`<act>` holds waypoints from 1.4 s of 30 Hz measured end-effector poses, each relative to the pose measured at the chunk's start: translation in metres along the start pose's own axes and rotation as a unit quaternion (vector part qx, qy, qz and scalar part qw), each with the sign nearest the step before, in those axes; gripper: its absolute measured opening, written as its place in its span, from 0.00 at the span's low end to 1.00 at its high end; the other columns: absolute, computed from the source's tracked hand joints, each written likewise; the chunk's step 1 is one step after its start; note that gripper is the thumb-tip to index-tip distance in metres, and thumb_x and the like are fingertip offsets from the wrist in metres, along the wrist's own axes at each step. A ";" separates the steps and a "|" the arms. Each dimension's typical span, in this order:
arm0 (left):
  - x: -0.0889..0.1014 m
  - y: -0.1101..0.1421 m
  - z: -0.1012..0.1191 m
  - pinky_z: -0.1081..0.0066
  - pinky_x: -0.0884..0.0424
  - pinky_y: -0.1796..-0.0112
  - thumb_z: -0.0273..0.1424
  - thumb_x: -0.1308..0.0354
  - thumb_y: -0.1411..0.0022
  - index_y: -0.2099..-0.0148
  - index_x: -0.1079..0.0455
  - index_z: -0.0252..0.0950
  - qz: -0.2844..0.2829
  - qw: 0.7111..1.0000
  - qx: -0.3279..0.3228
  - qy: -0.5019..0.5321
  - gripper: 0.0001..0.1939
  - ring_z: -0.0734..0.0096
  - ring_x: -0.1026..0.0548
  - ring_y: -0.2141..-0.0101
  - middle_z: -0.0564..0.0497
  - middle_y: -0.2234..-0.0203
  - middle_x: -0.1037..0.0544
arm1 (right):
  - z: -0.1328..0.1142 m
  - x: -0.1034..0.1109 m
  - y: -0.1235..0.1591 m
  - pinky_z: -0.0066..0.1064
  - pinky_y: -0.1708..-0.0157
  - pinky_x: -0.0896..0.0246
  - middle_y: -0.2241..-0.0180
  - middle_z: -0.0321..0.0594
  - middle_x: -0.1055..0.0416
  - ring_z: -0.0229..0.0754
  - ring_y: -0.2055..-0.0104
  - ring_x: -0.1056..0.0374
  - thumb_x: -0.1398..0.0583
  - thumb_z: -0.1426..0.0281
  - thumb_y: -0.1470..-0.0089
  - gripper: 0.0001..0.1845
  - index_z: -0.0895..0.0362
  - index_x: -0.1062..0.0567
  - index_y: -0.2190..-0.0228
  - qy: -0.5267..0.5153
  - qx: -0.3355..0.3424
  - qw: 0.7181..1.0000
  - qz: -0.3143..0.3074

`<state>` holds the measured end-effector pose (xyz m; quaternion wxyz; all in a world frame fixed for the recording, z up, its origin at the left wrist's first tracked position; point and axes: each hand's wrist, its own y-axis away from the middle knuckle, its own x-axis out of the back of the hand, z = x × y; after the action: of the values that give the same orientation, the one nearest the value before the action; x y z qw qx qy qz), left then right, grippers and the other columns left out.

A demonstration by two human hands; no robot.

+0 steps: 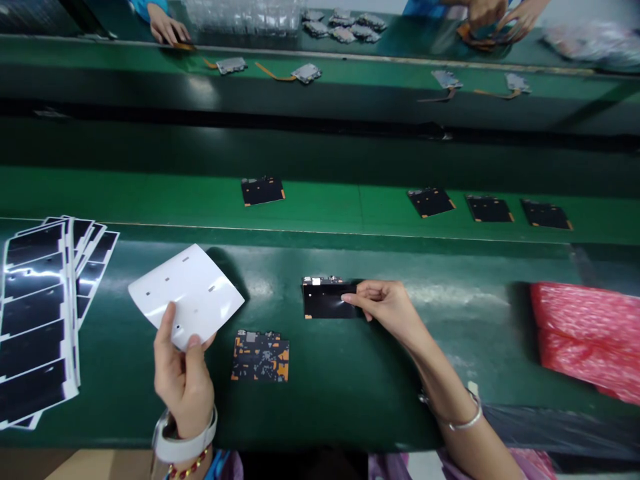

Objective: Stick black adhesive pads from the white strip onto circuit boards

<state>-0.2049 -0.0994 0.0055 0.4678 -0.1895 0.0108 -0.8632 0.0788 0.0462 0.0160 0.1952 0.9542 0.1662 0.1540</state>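
Observation:
My left hand [183, 380] pinches a curved white backing sheet [187, 297] with small cut-outs, lifting it off the bench. Just right of that hand lies a flat circuit board [260, 357] with orange and grey patches, uncovered and untouched. My right hand [385, 310] has its fingers together on the right end of a black-covered circuit board [325, 298], holding it down on the green bench [310, 413]. The fingers hide that end of the board. A stack of black film sheets on white liners [37, 313] fans out at the far left.
A green conveyor belt [350, 207] beyond the bench carries several black-covered boards. A red plastic bag [585, 340] lies at the right. Across the far belt, co-workers' hands [167, 27] handle boards with ribbon cables [306, 73], beside a clear plastic tray [235, 17].

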 end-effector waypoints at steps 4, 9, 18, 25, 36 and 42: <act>0.000 0.000 -0.001 0.64 0.18 0.55 0.41 0.35 0.39 0.33 0.35 0.42 -0.003 1.000 0.003 -0.013 0.34 0.48 0.26 0.42 0.46 0.36 0.29 | 0.000 0.000 0.000 0.27 0.82 0.47 0.85 0.32 0.34 0.32 0.85 0.44 0.29 0.53 0.54 0.22 0.56 0.28 0.81 0.003 -0.002 1.000 0.002; 0.000 0.001 -0.002 0.63 0.19 0.53 0.41 0.36 0.38 0.32 0.36 0.41 -0.005 1.000 0.006 -0.022 0.34 0.48 0.26 0.42 0.46 0.36 0.29 | 0.000 0.000 -0.001 0.27 0.82 0.47 0.86 0.32 0.35 0.32 0.85 0.45 0.30 0.52 0.55 0.23 0.56 0.28 0.82 0.006 -0.008 1.000 0.001; 0.001 0.000 -0.001 0.67 0.19 0.55 0.39 0.35 0.38 0.33 0.34 0.41 -0.008 1.000 0.004 -0.008 0.33 0.50 0.26 0.43 0.46 0.38 0.28 | -0.002 0.000 -0.001 0.27 0.82 0.48 0.86 0.31 0.36 0.32 0.85 0.46 0.29 0.50 0.56 0.25 0.56 0.29 0.82 0.006 -0.009 1.000 0.001; 0.002 0.001 -0.002 0.65 0.18 0.55 0.41 0.35 0.38 0.33 0.35 0.42 -0.007 1.000 0.004 -0.011 0.33 0.48 0.26 0.42 0.46 0.37 0.28 | -0.002 0.000 -0.001 0.28 0.82 0.49 0.85 0.33 0.35 0.32 0.84 0.46 0.31 0.50 0.55 0.24 0.56 0.27 0.81 0.017 -0.010 1.000 -0.006; 0.002 0.000 0.000 0.70 0.18 0.56 0.39 0.35 0.38 0.33 0.34 0.42 -0.006 1.000 0.007 -0.010 0.32 0.50 0.26 0.42 0.46 0.38 0.28 | 0.005 -0.004 0.000 0.28 0.82 0.50 0.84 0.33 0.34 0.33 0.84 0.44 0.29 0.51 0.55 0.25 0.56 0.31 0.81 0.016 -0.012 1.000 0.008; 0.006 -0.003 0.014 0.74 0.19 0.56 0.34 0.33 0.39 0.36 0.31 0.42 -0.001 1.000 -0.013 0.020 0.29 0.54 0.26 0.43 0.48 0.38 0.27 | -0.004 -0.009 -0.003 0.30 0.76 0.46 0.82 0.33 0.32 0.39 0.80 0.35 0.31 0.57 0.46 0.22 0.54 0.34 0.79 0.280 0.068 0.955 0.063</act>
<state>-0.2052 -0.1001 0.0210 0.4639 -0.1789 0.0314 -0.8671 0.0681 0.0466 0.0165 0.0649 0.8925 0.1636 0.4152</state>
